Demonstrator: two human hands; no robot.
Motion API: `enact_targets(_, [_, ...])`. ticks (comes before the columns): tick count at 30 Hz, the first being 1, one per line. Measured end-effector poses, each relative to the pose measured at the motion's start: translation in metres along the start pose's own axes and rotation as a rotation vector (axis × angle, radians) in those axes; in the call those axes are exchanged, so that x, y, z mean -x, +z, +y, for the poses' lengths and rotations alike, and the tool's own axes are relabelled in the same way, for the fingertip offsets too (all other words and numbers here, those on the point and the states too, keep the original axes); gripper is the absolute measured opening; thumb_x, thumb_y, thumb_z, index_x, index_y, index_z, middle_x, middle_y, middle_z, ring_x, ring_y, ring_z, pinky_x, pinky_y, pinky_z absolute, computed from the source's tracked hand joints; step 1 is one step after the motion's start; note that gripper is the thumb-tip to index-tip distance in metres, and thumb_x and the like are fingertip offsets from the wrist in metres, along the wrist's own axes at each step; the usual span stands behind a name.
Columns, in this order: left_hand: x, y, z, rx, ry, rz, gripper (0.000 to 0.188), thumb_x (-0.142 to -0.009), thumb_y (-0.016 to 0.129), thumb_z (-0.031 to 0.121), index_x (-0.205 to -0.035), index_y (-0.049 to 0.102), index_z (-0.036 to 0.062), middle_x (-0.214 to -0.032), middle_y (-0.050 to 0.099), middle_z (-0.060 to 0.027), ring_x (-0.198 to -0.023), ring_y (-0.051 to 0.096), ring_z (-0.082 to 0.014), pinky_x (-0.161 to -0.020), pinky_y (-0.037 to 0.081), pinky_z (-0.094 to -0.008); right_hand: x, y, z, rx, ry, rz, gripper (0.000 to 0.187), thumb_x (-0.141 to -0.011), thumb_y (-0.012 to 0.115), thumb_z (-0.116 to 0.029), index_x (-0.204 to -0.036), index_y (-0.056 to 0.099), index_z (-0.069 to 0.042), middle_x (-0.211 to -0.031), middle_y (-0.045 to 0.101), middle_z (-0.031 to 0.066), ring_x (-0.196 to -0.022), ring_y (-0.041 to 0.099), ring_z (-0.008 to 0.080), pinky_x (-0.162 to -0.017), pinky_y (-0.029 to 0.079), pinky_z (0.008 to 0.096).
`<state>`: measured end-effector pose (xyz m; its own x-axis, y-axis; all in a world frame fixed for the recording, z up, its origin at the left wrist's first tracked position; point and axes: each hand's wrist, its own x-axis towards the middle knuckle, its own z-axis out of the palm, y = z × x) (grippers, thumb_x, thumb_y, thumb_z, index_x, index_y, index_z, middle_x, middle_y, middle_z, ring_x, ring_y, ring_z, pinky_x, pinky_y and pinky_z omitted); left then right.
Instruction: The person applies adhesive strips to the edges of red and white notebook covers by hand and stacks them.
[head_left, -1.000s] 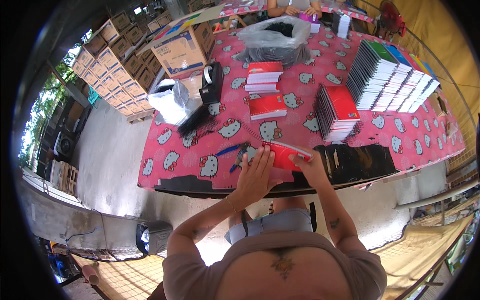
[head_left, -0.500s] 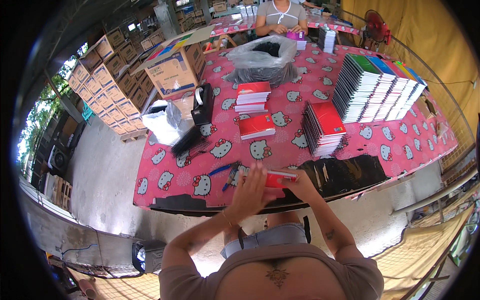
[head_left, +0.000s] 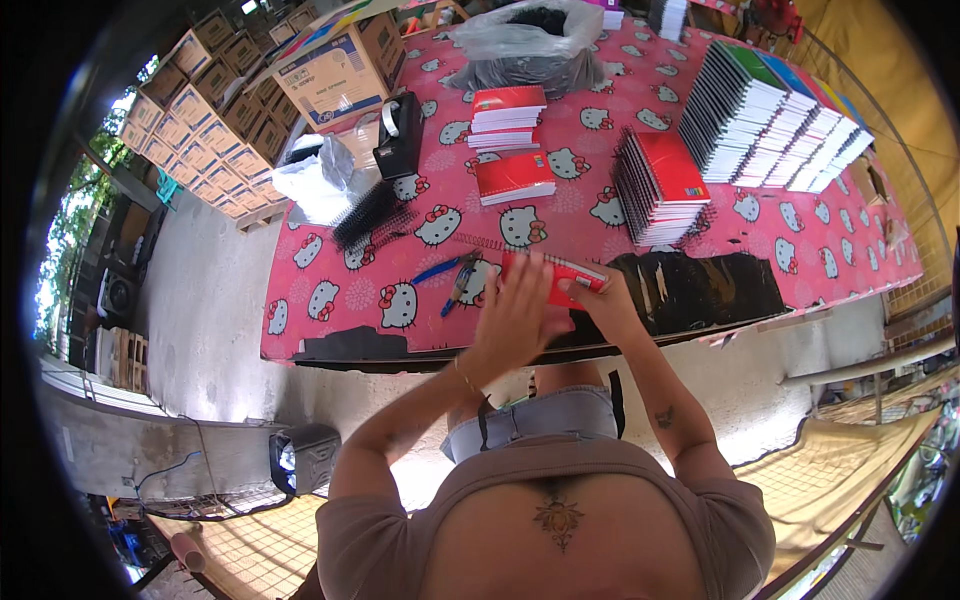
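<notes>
A small red notebook is at the table's near edge, held at its right end by my right hand, thumb on top. My left hand is laid across its left part with fingers stretched out, slightly blurred. A thin spiral coil sticks out leftward from the notebook's far edge. Left of my left hand, a blue-handled tool and a second slim tool lie on the table. Farther off are a red notebook stack, a second one and a taller spiral-bound red stack.
Dark coils lie by a white plastic bag and a black tape dispenser. A big plastic bag and a carton stand farther back. Tall notebook stacks stand at right; stacked boxes rise beyond the table's left side.
The view has tipped downward, so the table sits higher in it and the co-worker's upper body is out of sight. Both hands remain at the notebook; the coil beside it now shows.
</notes>
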<state>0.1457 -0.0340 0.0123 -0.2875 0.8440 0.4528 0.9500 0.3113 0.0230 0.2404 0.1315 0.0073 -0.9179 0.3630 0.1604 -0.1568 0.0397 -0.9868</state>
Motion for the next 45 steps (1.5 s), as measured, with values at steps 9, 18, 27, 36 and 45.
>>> enact_targets(9, [0.032,0.033,0.007,0.084,0.018,0.103,0.084,-0.096,0.049,0.054,-0.149,0.032,-0.0086,-0.156,0.029,-0.0295,-0.149,0.023,-0.0427,-0.116,0.013,-0.0657,-0.004,-0.001,0.028,0.122,-0.11,-0.084,0.033,-0.091,0.068,-0.007,-0.124,0.068,-0.004,-0.102,0.073,0.0094,-0.089,0.063,0.0103,-0.08,0.05,0.0265])
enact_targets(18, [0.01,0.023,0.015,0.149,-0.023,0.001,0.085,-0.097,0.045,0.057,-0.15,0.03,-0.0083,-0.158,0.027,-0.0289,-0.15,0.021,-0.0422,-0.117,0.011,-0.0636,-0.006,-0.006,0.036,0.144,0.026,-0.022,0.033,-0.089,0.067,-0.004,-0.123,0.068,-0.002,-0.095,0.074,0.0088,-0.086,0.06,0.007,-0.079,0.052,0.0272])
enact_targets(27, [-0.01,0.012,0.015,0.058,-0.022,-0.004,0.086,-0.096,0.046,0.057,-0.149,0.032,-0.0083,-0.157,0.026,-0.0301,-0.149,0.022,-0.0426,-0.116,0.014,-0.0635,-0.004,-0.007,0.035,0.222,0.022,-0.053,0.034,-0.088,0.065,-0.004,-0.122,0.067,-0.001,-0.092,0.073,0.0131,-0.085,0.065,0.0109,-0.077,0.053,0.0296])
enact_targets(36, [-0.032,0.001,0.009,0.132,-0.03,-0.024,0.086,-0.097,0.043,0.058,-0.148,0.032,-0.0095,-0.156,0.029,-0.0294,-0.149,0.023,-0.0426,-0.116,0.012,-0.0642,-0.002,-0.001,0.035,0.16,0.063,-0.029,0.022,-0.088,0.065,-0.007,-0.108,0.07,0.0,-0.088,0.073,0.0137,-0.08,0.064,0.0113,-0.074,0.053,0.0324])
enact_targets(45, [-0.021,-0.001,0.017,0.218,0.049,-0.052,0.085,-0.099,0.036,0.059,-0.151,0.027,-0.0078,-0.159,0.025,-0.0264,-0.151,0.02,-0.0394,-0.118,0.01,-0.0609,-0.006,-0.005,0.031,0.057,0.135,-0.032,0.019,-0.089,0.065,-0.011,-0.103,0.066,0.002,-0.079,0.069,0.0073,-0.076,0.058,0.0078,-0.068,0.051,0.0314])
